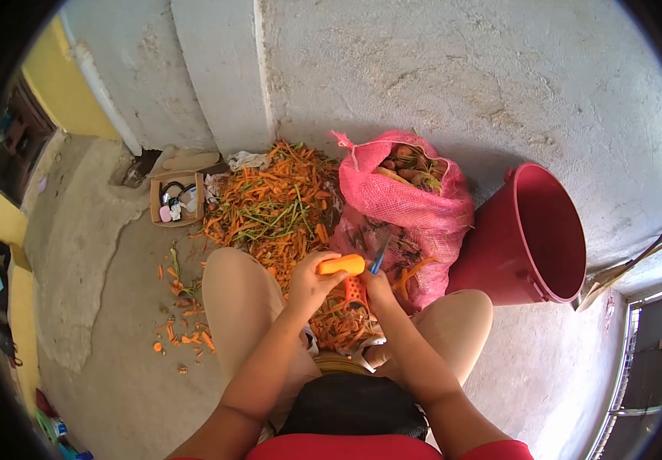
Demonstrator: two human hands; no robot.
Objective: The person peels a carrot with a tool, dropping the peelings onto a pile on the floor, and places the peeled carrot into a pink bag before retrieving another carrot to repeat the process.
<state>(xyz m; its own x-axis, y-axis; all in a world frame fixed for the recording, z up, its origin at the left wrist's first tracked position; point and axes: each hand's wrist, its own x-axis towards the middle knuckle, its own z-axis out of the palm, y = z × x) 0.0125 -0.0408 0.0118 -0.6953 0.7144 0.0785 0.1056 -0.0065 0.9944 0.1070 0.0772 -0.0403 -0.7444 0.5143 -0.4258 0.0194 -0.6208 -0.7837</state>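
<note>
A peeled orange carrot (342,266) is gripped in my left hand (313,277), its thick blunt end pointing right. My right hand (378,285) is closed on the blue handle of a knife (382,254), the dark blade tilted up and away from me. The two hands are close together between my knees. Just below them shows an orange-red clog with holes (355,292) on my foot. A large heap of carrot peelings (270,207) with green stalks spreads on the floor in front of my hands.
A pink mesh sack (404,201) holding unpeeled carrots (415,165) stands open against the wall. Right of it leans a big dark red bucket (517,238). At the left lies a small cardboard box (177,220) with odds and ends. Loose carrot scraps (185,307) dot the concrete floor.
</note>
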